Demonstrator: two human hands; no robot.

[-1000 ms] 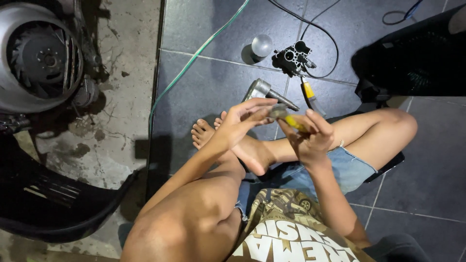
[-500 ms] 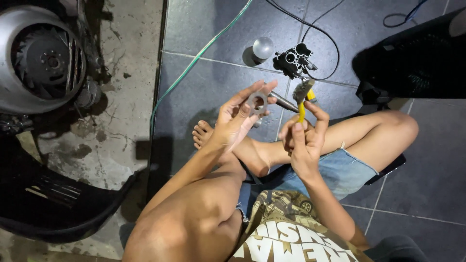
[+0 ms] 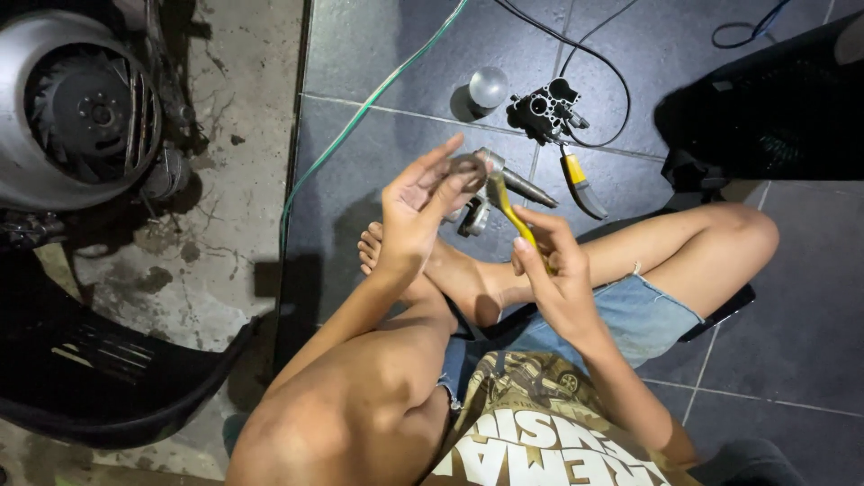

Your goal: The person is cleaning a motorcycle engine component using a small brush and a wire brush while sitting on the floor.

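Engine fan housing (image 3: 76,108) at floor's far-left edge. Green hose (image 3: 360,108) runs across tiles. L hand (image 3: 416,209) raised, fingers half-spread, thumb and fingertips pinching small metal part (image 3: 466,164). R hand (image 3: 553,270) pinches yellow-handled tool (image 3: 506,205), tip at the part. Beyond: silver bulb (image 3: 489,85), black carburetor (image 3: 543,110), pliers (image 3: 578,180).

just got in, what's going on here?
A person sits cross-legged on dark floor tiles. The left hand holds up a small grey metal part. The right hand has a grip on a yellow-handled tool, its tip at the part. On the floor ahead lie a black carburetor-like body, a round silver cap and a yellow-and-black handled tool.
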